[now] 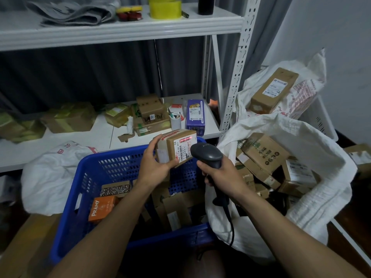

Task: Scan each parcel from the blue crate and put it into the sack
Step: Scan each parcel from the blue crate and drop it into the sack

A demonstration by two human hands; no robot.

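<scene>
Parcel (176,147) in scan position: a small brown carton held above the far right corner of the blue crate (76,197), white label facing the camera.

Near end of the crate: loose brown cartons (176,209) piled inside. An orange box (102,209) printed "PRAMY" sits at its left side. Just behind that is a black box (115,190) covered in white scrawled lettering, not legible.

Left hand (154,161) grips the parcel, fingers curled round its left side. Right hand (218,171) is clenched round the handle of a dark grey scanner (206,155), head aimed at the parcel. Its cable drops from the handle toward the crate's near right corner.

A red scan line lies across the barcode at the top of the label. Label print reads "L714-00 411" along one edge; the rest is too small. Red-and-white printed tape runs across the parcel's top.

Sack (313,141) – white woven, mouth open, touching the crate's right side, holding many labelled brown cartons. Behind and right of the crate, a long carton (273,91) with a white label sits higher up on another white bag. Crumpled white bag (52,177) with red print lies left of the crate.

Behind the crate, the low white shelf (104,137) carries brown cartons, a purple box (195,115) and a white cup (175,121). Higher, the upper shelf (120,27) carries yellow tape rolls (165,9) and folded grey bags (76,15).
</scene>
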